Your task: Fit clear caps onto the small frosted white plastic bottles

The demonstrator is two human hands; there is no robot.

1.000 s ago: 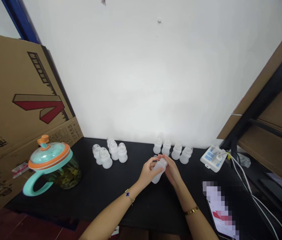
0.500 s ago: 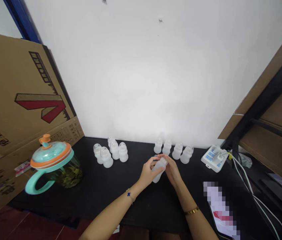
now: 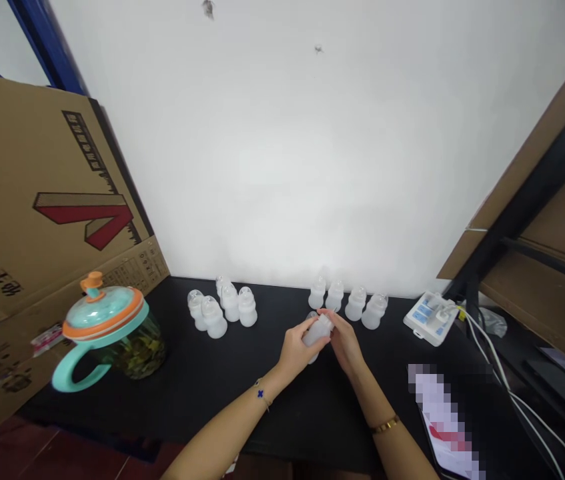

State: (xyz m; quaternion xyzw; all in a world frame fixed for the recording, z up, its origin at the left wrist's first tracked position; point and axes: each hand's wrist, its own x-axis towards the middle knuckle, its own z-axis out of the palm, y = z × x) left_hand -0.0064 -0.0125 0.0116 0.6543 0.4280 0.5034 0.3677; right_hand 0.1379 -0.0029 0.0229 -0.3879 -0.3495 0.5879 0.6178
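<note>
A frosted white baby bottle is held above the black table, tilted, its neck pointing up and to the right. My left hand wraps around the bottle's body with thumb and fingers. At the neck, my right hand closes its fingertips around the top, so part of the neck is covered. Behind my hands stands a right-hand row of baby bottles with clear caps. Farther left, a cluster of similar bottles stands upright.
A teal and orange lidded jug stands at the left beside a large cardboard box. On the right are a white power strip with cables and a phone. A white wall backs the black table.
The held bottle is tipped slightly more, and my left fingers have shifted on its body. My right fingers have moved a little at the neck. The standing bottles have stayed put.
</note>
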